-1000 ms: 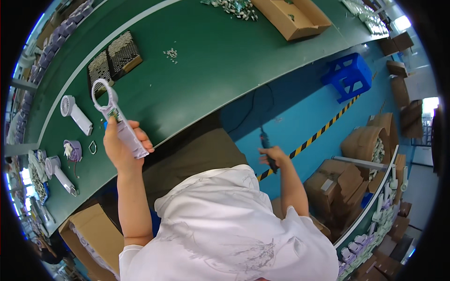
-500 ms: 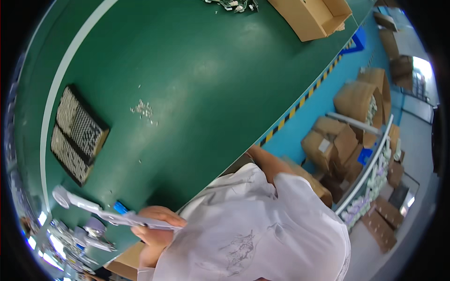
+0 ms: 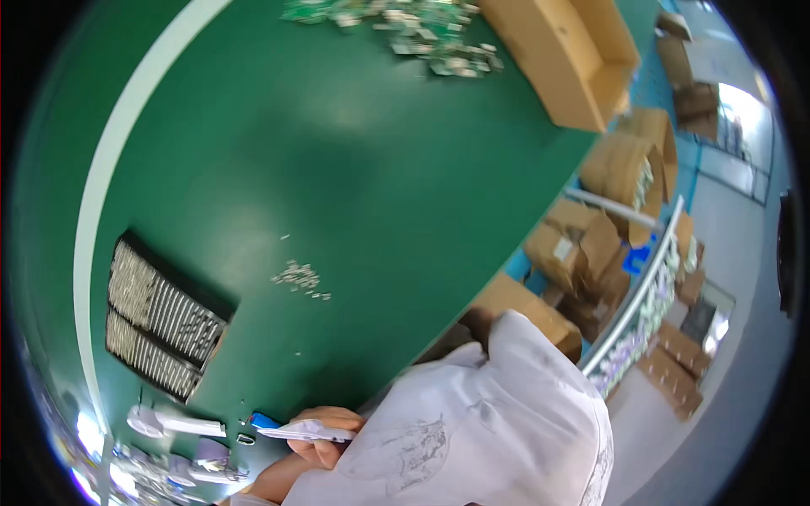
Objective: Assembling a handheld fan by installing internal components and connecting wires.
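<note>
My left hand [image 3: 327, 449] is at the lower edge of the green table, close to my white shirt. Its fingers and thumb are closed around a flat, pale lavender-white plastic piece [image 3: 305, 431], whose exact kind I cannot make out. Just beyond that piece lies a small blue object [image 3: 266, 420], with a small dark-rimmed part [image 3: 245, 439] beside it. Farther left is a long white plastic part with a round end [image 3: 190, 425]. Of my right arm [image 3: 479, 320] only a shaded bit shows beside the shirt; the hand itself is hidden.
A black tray [image 3: 187, 282] with rows of small metal parts lies at left. Loose small parts [image 3: 299, 277] are scattered mid-table. Green circuit boards [image 3: 439, 38] and a cardboard box [image 3: 557, 76] are at the far side. Cartons [image 3: 574, 253] and a metal rail [image 3: 633, 291] stand right of the table.
My view has shifted, so the tray and loose parts appear lower and more circuit boards show. The held piece now appears apart from the long white part it overlapped before.
</note>
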